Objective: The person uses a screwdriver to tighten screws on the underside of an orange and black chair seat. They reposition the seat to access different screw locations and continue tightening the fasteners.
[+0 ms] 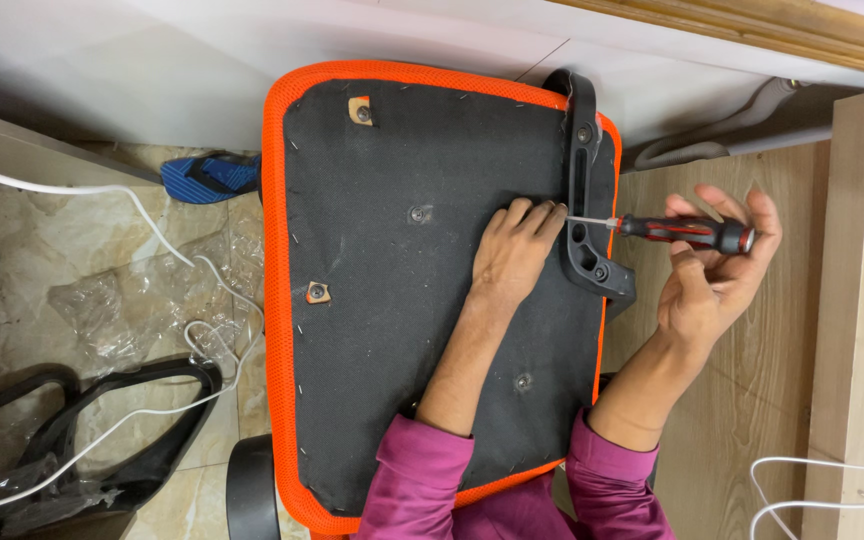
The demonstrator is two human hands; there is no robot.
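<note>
Upturned seat (402,300), left hand (512,255) flat, right hand (717,275) clasping screwdriver (687,232) at edge bracket (587,190)

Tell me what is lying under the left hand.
The left hand rests on the chair seat's black underside, beside the black bracket. What its palm covers cannot be seen.

Screwdriver tip (574,219) hidden behind left fingers (542,215); seat base (352,505) cut off at btm
</note>
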